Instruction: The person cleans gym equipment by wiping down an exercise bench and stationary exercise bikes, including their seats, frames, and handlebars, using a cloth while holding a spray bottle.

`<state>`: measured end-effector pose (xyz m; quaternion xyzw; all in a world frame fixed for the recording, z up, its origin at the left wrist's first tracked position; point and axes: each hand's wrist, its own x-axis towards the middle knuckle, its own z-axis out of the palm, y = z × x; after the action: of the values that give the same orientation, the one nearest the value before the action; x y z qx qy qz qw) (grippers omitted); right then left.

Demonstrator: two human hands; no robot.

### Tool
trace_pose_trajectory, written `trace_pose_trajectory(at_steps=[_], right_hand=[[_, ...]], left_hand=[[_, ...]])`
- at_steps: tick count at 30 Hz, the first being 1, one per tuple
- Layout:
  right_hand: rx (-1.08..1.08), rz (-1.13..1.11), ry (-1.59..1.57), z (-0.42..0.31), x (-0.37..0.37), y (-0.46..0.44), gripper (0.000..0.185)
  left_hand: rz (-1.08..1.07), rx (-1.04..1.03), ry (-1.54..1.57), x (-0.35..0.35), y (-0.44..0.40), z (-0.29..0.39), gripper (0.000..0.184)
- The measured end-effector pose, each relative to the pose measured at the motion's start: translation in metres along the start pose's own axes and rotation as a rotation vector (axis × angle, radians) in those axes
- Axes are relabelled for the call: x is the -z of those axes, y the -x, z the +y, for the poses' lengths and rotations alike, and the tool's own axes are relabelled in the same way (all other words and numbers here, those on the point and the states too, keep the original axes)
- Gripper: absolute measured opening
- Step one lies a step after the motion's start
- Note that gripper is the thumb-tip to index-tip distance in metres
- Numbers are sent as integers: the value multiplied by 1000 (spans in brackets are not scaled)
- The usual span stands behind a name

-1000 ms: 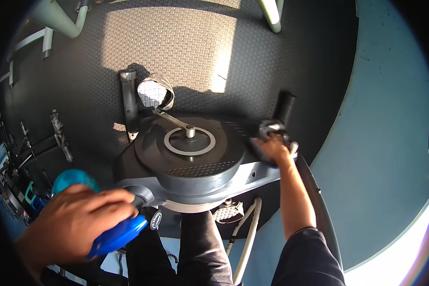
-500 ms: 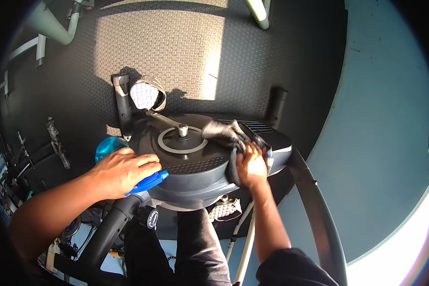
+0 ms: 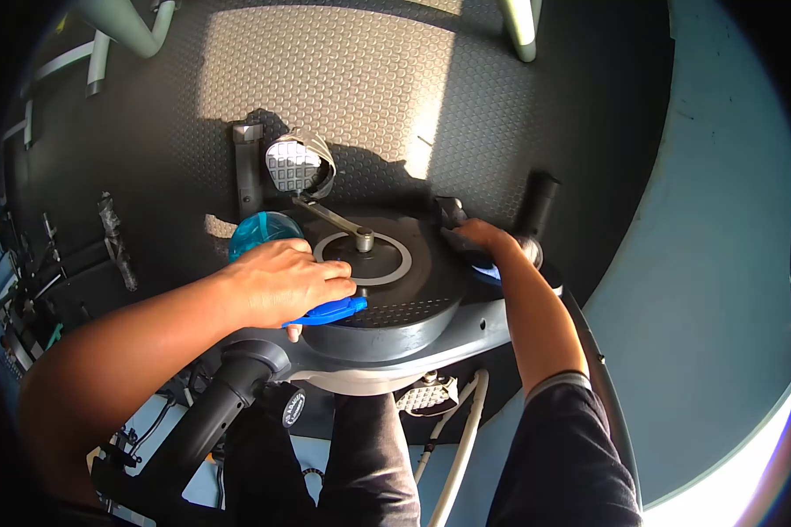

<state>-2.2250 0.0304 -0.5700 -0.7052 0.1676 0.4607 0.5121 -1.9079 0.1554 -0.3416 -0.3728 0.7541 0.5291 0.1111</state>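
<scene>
My left hand (image 3: 283, 279) is closed around the neck of a spray bottle (image 3: 264, 232), which has a clear teal body and a blue trigger head. The bottle lies tilted over the near left part of an exercise bike's dark housing (image 3: 387, 338). Over at the housing's far right side, my right hand (image 3: 486, 235) presses a dark grey cloth (image 3: 451, 213) against it. My forearm partly hides that cloth, and the right fingers are mostly out of sight. Between my hands sit the crank (image 3: 336, 220) and its round grey ring.
A strapped pedal (image 3: 295, 165) stands up from the crank on the far side; another pedal (image 3: 428, 399) is below the housing. A black post with an adjusting knob (image 3: 288, 405) rises near my legs. Pale machine legs (image 3: 520, 31) stand on the textured floor mat (image 3: 325, 61). A blue-grey wall (image 3: 712, 228) is at right.
My right hand has moved with the cloth from the housing's near right top to its far side. The left hand and bottle appear further right, partly because the view has shifted.
</scene>
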Motion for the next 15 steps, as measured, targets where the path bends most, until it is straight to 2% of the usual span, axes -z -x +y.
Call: trace_pose_trajectory(at_steps=[1, 3, 4, 6, 9, 14, 15], right_hand=[[-73, -17, -102, -15, 12, -8, 55], [-208, -82, -158, -28, 13, -34, 63], [-194, -44, -249, -23, 2, -52, 72], [-192, -60, -243, -4, 0, -54, 74], [-440, -89, -228, 10, 7, -11, 80], [-934, 35, -311, 35, 9, 81, 92], [-942, 38, -314, 41, 2, 82, 92]], left_hand=[[22, -7, 18, 1, 1, -1, 78], [-64, 53, 12, 1, 2, -4, 81], [-68, 71, 21, 0, 2, -6, 81], [-83, 102, 32, 0, 3, -8, 81], [-105, 99, 26, 3, 1, -5, 81], [-125, 73, -15, 4, -2, -3, 81], [-118, 70, -25, 2, 0, -4, 81]])
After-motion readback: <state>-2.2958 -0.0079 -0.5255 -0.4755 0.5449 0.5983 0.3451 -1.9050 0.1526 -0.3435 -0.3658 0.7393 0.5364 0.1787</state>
